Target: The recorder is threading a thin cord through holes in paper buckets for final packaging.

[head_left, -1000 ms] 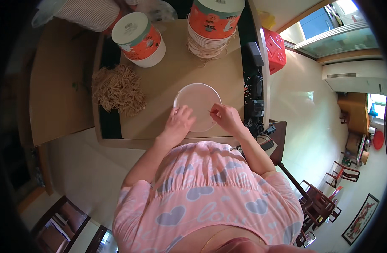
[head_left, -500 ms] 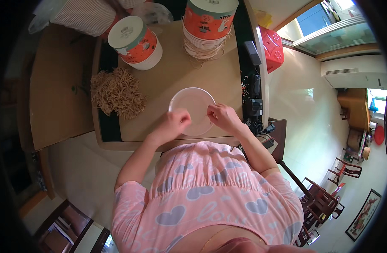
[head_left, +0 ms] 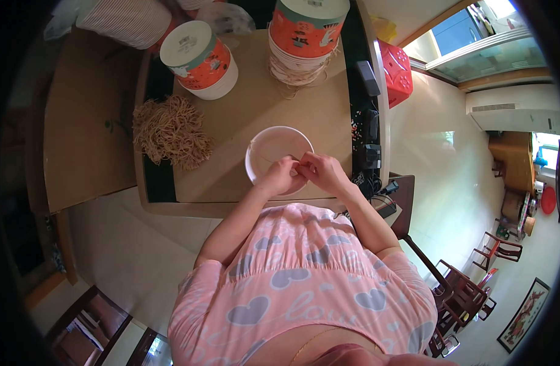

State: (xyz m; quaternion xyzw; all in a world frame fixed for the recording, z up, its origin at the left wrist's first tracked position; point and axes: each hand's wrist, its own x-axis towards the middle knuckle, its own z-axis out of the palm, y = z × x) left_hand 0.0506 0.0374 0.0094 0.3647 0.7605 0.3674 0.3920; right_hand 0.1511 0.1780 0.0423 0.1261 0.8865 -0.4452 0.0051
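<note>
A white round paper tub (head_left: 263, 145) stands with its mouth up at the front of the table. My left hand (head_left: 284, 175) is closed in a pinch over the tub's near right part. Fingertip to fingertip with it, my right hand (head_left: 321, 172) pinches at the right rim. A thin pale string runs faintly across the tub's inside towards the fingers; its end between them is hidden. Left of the tub lies a tangled heap of tan strings (head_left: 172, 132).
Upside-down red and green printed tubs (head_left: 200, 67) stand at the back left, and a taller stack (head_left: 307, 30) with strings hanging round it at the back right. Black adapters and cables (head_left: 370, 155) line the right edge. A red plastic stool (head_left: 394, 74) stands beyond.
My left hand has moved right from the tub's left side to meet the right hand. The right hand has shifted slightly, staying at the right rim.
</note>
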